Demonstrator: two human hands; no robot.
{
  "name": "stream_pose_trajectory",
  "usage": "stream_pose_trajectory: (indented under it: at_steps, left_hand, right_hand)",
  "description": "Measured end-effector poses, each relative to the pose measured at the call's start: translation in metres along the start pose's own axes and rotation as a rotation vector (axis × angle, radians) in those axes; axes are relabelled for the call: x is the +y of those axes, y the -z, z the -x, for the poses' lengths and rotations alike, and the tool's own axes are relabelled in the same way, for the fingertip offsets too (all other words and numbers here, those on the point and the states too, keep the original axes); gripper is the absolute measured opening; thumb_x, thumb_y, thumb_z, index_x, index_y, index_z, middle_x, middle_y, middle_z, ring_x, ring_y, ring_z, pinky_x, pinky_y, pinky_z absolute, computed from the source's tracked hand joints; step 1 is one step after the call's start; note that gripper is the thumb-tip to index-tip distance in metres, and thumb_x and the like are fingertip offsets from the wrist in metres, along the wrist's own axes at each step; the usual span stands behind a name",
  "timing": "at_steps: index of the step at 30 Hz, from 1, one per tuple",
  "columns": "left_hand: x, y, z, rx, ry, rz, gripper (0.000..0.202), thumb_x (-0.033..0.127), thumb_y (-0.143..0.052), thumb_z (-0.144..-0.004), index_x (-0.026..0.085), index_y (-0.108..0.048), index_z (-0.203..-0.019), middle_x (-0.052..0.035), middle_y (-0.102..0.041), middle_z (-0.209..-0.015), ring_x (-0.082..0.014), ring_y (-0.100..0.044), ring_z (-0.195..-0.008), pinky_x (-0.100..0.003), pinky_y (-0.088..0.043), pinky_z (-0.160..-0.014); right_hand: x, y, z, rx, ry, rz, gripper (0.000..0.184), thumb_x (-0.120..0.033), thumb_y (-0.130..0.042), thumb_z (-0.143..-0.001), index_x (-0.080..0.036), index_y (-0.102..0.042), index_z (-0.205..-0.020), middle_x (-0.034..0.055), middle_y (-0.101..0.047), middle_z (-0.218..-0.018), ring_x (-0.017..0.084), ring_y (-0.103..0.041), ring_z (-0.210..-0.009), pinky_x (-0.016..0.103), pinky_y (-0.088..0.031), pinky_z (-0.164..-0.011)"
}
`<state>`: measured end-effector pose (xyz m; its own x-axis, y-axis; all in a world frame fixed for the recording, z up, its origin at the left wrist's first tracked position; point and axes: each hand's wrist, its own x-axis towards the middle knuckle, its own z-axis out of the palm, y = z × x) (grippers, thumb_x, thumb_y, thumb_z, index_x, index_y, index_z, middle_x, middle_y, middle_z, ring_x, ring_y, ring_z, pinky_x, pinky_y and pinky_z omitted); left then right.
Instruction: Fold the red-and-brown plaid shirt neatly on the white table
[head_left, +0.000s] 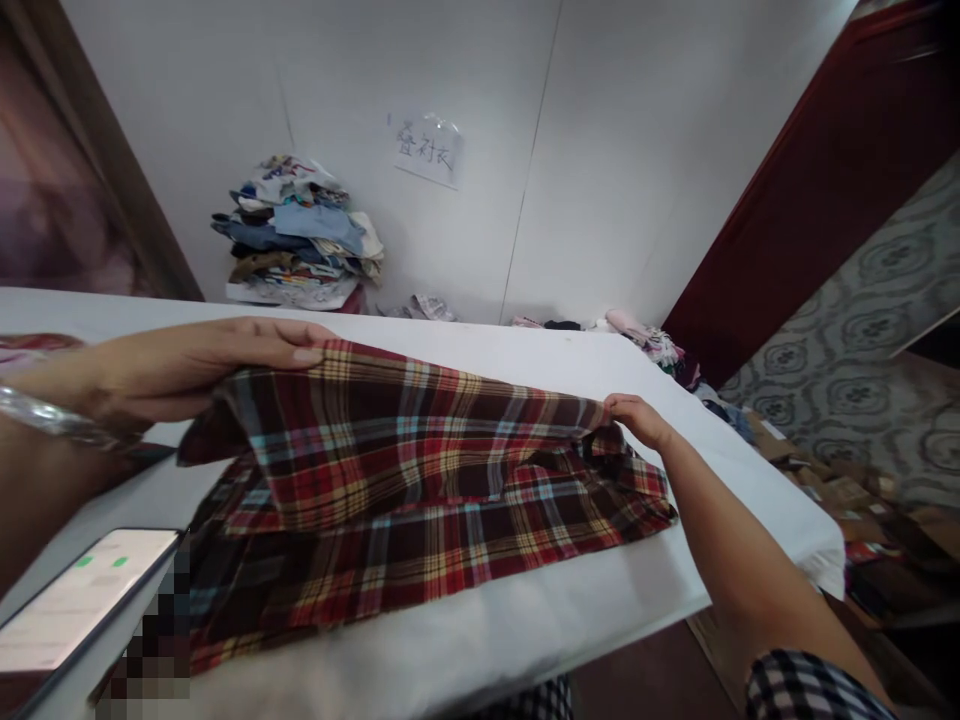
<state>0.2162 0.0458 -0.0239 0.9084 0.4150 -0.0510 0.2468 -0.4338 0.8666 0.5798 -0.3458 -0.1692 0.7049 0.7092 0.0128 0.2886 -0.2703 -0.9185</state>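
A red, brown and yellow plaid shirt lies across the white table, its upper layer lifted off the lower one. My left hand grips the lifted edge at the left, thumb on top, with a silver bracelet on that wrist. My right hand pinches the same edge at the right end, near the collar area. The cloth stretches taut between both hands.
A phone with a lit screen lies at the near left corner. A pile of folded clothes stands against the white wall, under a paper note. More garments hang off the far right edge. Cardboard clutter sits on the floor at right.
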Motion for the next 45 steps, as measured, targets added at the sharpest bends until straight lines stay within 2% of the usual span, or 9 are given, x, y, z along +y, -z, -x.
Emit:
stream_pose_trajectory:
  at_steps: [3, 7, 12, 22, 26, 29, 33, 39, 45]
  left_hand:
    - [-0.034, 0.014, -0.03, -0.177, 0.032, -0.123, 0.051, 0.058, -0.064, -0.064, 0.021, -0.069, -0.099, -0.0045, -0.074, -0.099, -0.0292, -0.067, -0.089, -0.043, -0.057, -0.078]
    - [-0.11, 0.01, -0.067, 0.197, 0.038, -0.794, 0.041, 0.047, -0.063, -0.071, 0.01, -0.069, -0.09, -0.0104, -0.073, -0.09, -0.028, -0.063, -0.086, -0.048, -0.052, -0.085]
    - [-0.163, -0.033, -0.054, 0.163, -0.135, -0.799, 0.039, 0.048, -0.048, -0.087, 0.016, -0.069, -0.095, -0.0097, -0.071, -0.098, -0.0254, -0.063, -0.092, -0.042, -0.049, -0.088]
    - [-0.137, -0.15, 0.002, -0.118, -0.713, -0.671, 0.05, 0.044, -0.061, -0.085, 0.027, -0.056, -0.131, -0.0107, -0.056, -0.135, -0.0257, -0.055, -0.121, -0.043, -0.047, -0.099]
    - [-0.116, -0.187, -0.014, -0.127, -0.751, -0.778, 0.023, 0.025, -0.049, -0.091, 0.02, -0.067, -0.106, -0.0095, -0.063, -0.12, -0.0236, -0.059, -0.108, -0.042, -0.049, -0.092]
    - [-0.105, -0.191, -0.032, -0.023, -0.671, -0.832, 0.028, 0.018, -0.039, -0.093, 0.016, -0.067, -0.088, -0.0106, -0.066, -0.104, -0.0239, -0.061, -0.097, -0.042, -0.05, -0.086]
    - [-0.112, -0.183, -0.038, 0.054, -0.61, -0.806, 0.026, 0.02, -0.041, -0.091, 0.015, -0.067, -0.092, -0.0125, -0.067, -0.105, -0.0249, -0.061, -0.097, -0.042, -0.051, -0.086]
    - [-0.131, -0.193, -0.029, -0.001, -0.667, -0.763, 0.043, 0.021, -0.053, -0.082, 0.023, -0.06, -0.125, -0.0115, -0.06, -0.13, -0.0274, -0.058, -0.115, -0.045, -0.049, -0.096]
    - [-0.112, -0.202, -0.047, 0.075, -0.584, -0.638, 0.032, 0.025, -0.041, -0.089, 0.02, -0.07, -0.1, -0.0103, -0.068, -0.116, -0.0267, -0.061, -0.111, -0.045, -0.047, -0.098]
  right_hand:
    - [0.0, -0.003, -0.001, 0.007, -0.013, 0.046, 0.021, -0.027, -0.057, -0.067, -0.018, -0.069, -0.081, 0.002, -0.07, -0.076, 0.019, -0.062, -0.074, 0.031, -0.048, -0.076]
    - [0.0, -0.028, -0.019, -0.021, -0.011, 0.372, 0.024, -0.027, -0.055, -0.071, -0.018, -0.073, -0.085, 0.0058, -0.074, -0.094, 0.023, -0.064, -0.092, 0.035, -0.047, -0.091]
    - [0.007, -0.043, -0.031, -0.033, -0.066, 0.476, 0.033, -0.029, -0.058, -0.076, -0.018, -0.073, -0.103, 0.0083, -0.07, -0.115, 0.026, -0.063, -0.105, 0.038, -0.045, -0.097]
    - [-0.006, -0.041, -0.027, -0.11, -0.145, 0.39, 0.043, -0.016, -0.053, -0.069, -0.02, -0.074, -0.106, 0.0028, -0.074, -0.096, 0.02, -0.065, -0.086, 0.03, -0.05, -0.082]
    - [-0.004, -0.042, -0.039, 0.044, -0.093, 0.466, 0.043, -0.012, -0.053, -0.069, -0.019, -0.073, -0.107, 0.0035, -0.074, -0.101, 0.019, -0.065, -0.089, 0.028, -0.05, -0.082]
    - [0.006, -0.038, -0.046, 0.195, -0.096, 0.542, 0.052, -0.012, -0.052, -0.072, -0.018, -0.065, -0.123, 0.0054, -0.072, -0.106, 0.02, -0.063, -0.096, 0.031, -0.048, -0.089]
    - [0.025, -0.022, -0.037, 0.326, -0.136, 0.609, 0.054, -0.019, -0.049, -0.081, -0.018, -0.055, -0.135, 0.0073, -0.069, -0.117, 0.02, -0.062, -0.104, 0.032, -0.045, -0.095]
    - [0.052, 0.001, 0.001, 0.329, -0.279, 0.688, 0.038, -0.036, -0.063, -0.078, -0.013, -0.071, -0.108, 0.0136, -0.07, -0.113, 0.027, -0.063, -0.106, 0.034, -0.045, -0.092]
    - [0.058, 0.014, 0.022, 0.409, -0.348, 0.738, 0.032, -0.038, -0.05, -0.087, -0.016, -0.073, -0.09, 0.0097, -0.074, -0.09, 0.023, -0.067, -0.085, 0.028, -0.046, -0.074]
